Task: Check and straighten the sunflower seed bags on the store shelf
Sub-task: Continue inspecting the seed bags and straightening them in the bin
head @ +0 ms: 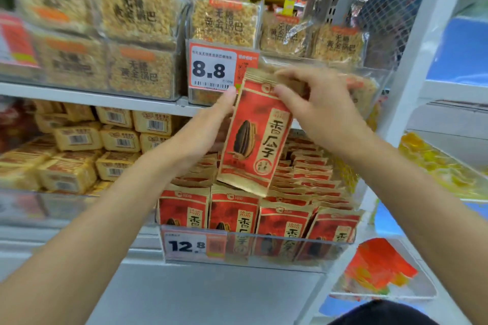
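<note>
The store shelf (92, 97) fills my view in white tiers. On the lower tier, at 6 o'clock from my hands, a clear bin (383, 247) holds the sunflower seed bags (282, 221). They stand upright in rows, faces forward, and the ranks behind step upward toward 12 o'clock. The front row looks fairly even, while the bags near the bin's right end lean slightly. At 9 o'clock, yellow packs (79, 137) lie stacked in the next bay. On the tier above sit clear rice crust packs (224, 21).

One bag, the lifted bag (253, 145), is out of the bin and raised in front of the rows. Its long axis runs roughly 12 to 6, with the top leaning toward 1 o'clock. Its bottom edge hangs just above the stock.

My left hand (208, 126) grips the bag's left edge. One of its fingers (229, 95) lies along that edge and the others go behind, out of sight. My right hand (317, 108) is pinched on the top right corner at the seal.

I judge I am checking this bag. Returning it means going down toward 6 o'clock, into a gap I cannot see from here. Both hands are equally near.

A 12.8 tag (184, 245) sits at the bin's left front.
</note>
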